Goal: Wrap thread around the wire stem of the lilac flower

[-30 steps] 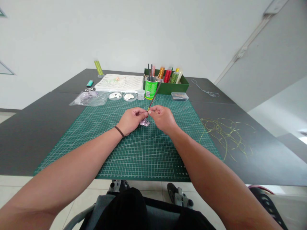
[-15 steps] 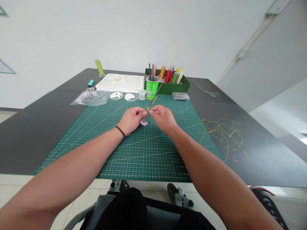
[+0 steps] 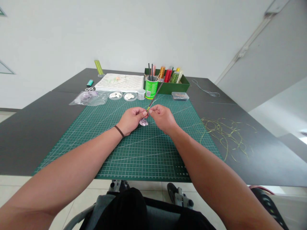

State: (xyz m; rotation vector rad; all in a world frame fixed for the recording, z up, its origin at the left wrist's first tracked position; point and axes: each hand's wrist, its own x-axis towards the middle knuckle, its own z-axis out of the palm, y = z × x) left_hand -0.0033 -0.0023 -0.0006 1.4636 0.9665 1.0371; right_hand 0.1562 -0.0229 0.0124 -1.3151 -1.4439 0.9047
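Over the green cutting mat (image 3: 144,150), my left hand (image 3: 132,118) pinches a thin dark stick (image 3: 154,97) near its lower end. Yellow-green thread (image 3: 148,109) is wrapped round the stick just above the fingertips. Below them hangs a pale purple, petal-like piece (image 3: 143,122); how it joins the stick is hidden. Close beside it, my right hand (image 3: 163,118) has thumb and forefinger pressed together at the wrapped part. What lies between those fingers is too small to make out.
Behind the hands stand a green can of sticks (image 3: 151,88), a green box with coloured tubes (image 3: 179,87) and dishes of white pieces (image 3: 130,96). A plastic bag (image 3: 88,98) and scissors (image 3: 90,89) lie left. Loose yellow-green cord (image 3: 223,134) spreads at right.
The purple piece below the left fingers has turned slightly and shows a broader face. Both hands stay almost in place, fingertips still close together at the stick.
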